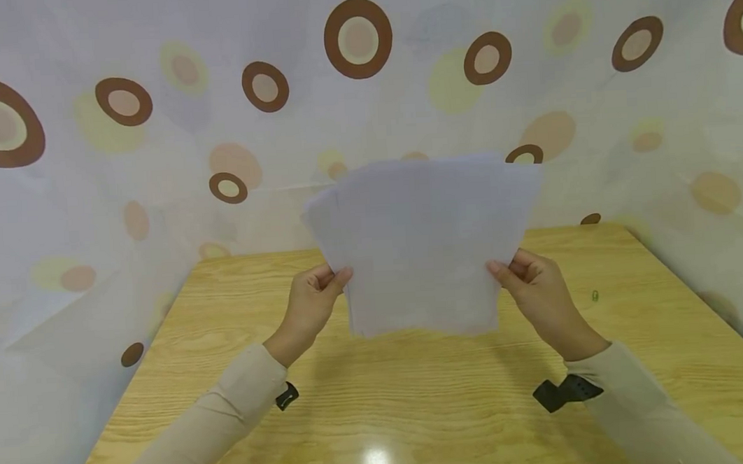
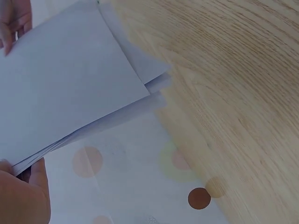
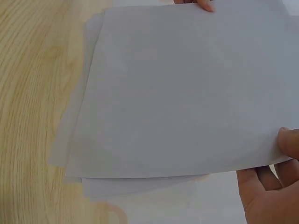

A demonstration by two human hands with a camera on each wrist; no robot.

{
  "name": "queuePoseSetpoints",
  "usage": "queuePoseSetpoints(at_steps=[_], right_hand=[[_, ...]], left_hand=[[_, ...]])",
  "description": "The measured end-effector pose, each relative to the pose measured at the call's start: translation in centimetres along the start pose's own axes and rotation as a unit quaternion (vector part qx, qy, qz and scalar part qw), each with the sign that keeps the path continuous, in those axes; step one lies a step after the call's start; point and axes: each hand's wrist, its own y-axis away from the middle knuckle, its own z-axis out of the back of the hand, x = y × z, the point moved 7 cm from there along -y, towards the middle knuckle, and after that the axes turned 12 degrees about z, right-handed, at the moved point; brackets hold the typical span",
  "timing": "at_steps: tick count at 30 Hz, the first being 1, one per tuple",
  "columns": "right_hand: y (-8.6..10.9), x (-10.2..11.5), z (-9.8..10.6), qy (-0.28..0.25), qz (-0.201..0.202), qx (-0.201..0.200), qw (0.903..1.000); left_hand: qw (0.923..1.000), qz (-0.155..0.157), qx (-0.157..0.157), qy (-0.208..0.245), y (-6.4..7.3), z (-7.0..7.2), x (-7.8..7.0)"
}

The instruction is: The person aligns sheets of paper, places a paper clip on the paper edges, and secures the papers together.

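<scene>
Several loose white paper sheets (image 1: 419, 247) are held up above the table in one uneven, fanned stack. My left hand (image 1: 312, 298) pinches the left edge, thumb on the near face and fingers behind. On the opposite edge my right hand (image 1: 539, 297) pinches the stack in the same way. In the left wrist view, corners of the paper (image 2: 79, 79) stick out at different angles, and the left hand (image 2: 23, 196) grips the lower edge. The right wrist view shows the top sheet (image 3: 187, 93) blank, with others offset beneath it; the right hand (image 3: 275, 186) holds its edge.
A small green paper clip (image 1: 595, 295) lies on the wooden table (image 1: 393, 399), to the right of the right hand. A white covering with brown, yellow and peach spots (image 1: 365, 106) stands behind the table and along both sides. Dark straps (image 1: 568, 392) circle the wrists.
</scene>
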Motion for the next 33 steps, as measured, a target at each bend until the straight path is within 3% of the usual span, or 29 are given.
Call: queuePoseSetpoints(at_steps=[8,13,18,24,31,33], right_hand=[[0.4,-1.2,0.2,0.019,0.012,-0.003,0.9997],[0.9,-3.2,0.1,0.027,0.000,-0.003,0.9996],[1.2,-4.5,-0.3,0.037,0.002,0.007,0.9993],[1.0,-4.1,-0.9,0.055,0.009,0.006,0.9984],[0.9,-2.8,-0.4,0.083,0.021,-0.023,0.9961],[0.9,-2.3,-0.2,0.078,0.031,-0.025,0.9962]], left_hand=[[0.9993,-0.018,-0.001,-0.033,0.2,-0.2,0.8],[0.9977,-0.038,0.040,-0.040,0.1,-0.8,2.0],[0.9928,-0.064,0.064,-0.079,-0.1,-1.5,2.6],[0.9918,-0.069,0.050,-0.096,-0.1,-2.0,2.2],[0.9889,-0.064,0.001,-0.135,0.0,-1.4,1.2],[0.9881,-0.066,-0.001,-0.139,-0.1,-1.2,0.8]])
